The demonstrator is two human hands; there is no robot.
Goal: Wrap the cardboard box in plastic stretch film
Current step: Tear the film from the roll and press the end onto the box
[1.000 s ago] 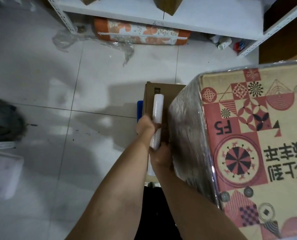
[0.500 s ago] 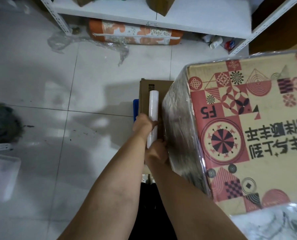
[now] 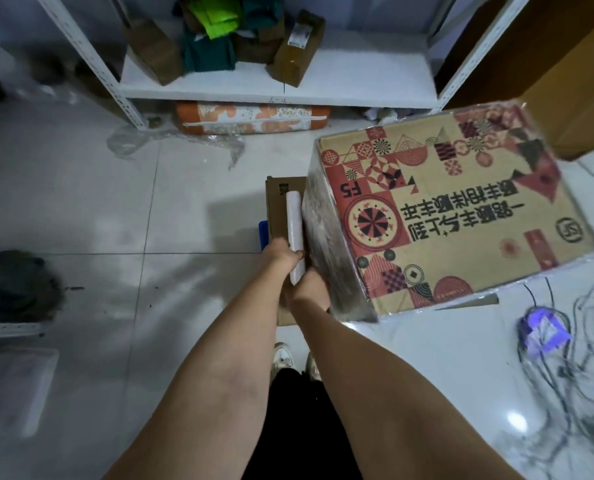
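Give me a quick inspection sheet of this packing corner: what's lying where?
Surface: white table bearing the box; tiled floor beside it.
Job's things: printed cardboard box, film already on its near side; stretch film roll upright against that side.
Clutter: crumpled plastic film on floor; plain carton behind the roll.
Hands: left hand grips the roll; right hand holds its lower end.
Cables: dark cables and a blue-lit device on the table.
Surroundings: white shelf rack with parcels.
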